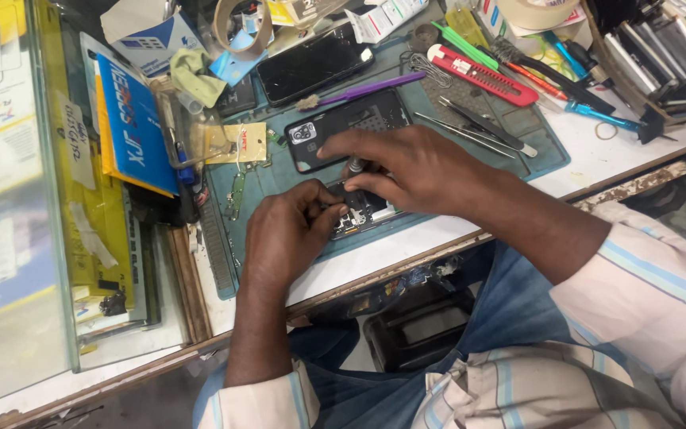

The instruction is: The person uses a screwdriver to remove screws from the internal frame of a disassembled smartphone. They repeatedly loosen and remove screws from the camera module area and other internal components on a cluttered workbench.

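An opened phone [363, 213] lies on a teal work mat [295, 171], its inner parts showing between my hands. My left hand [287, 230] rests on the phone's left end and holds it down. My right hand [406, 167] is closed on a small screwdriver [354, 165], whose tip stands on the phone's inside. Just behind my right hand lies a black back cover [343, 127] with a camera cutout. Most of the opened phone is hidden under both hands.
Another dark phone [315, 63] lies at the back of the mat. Near it are a purple brush [367, 90], tweezers [478, 127], a red utility knife [482, 75], tape rolls and boxes. A glass case [9, 191] stands on the left; the bench edge runs below my hands.
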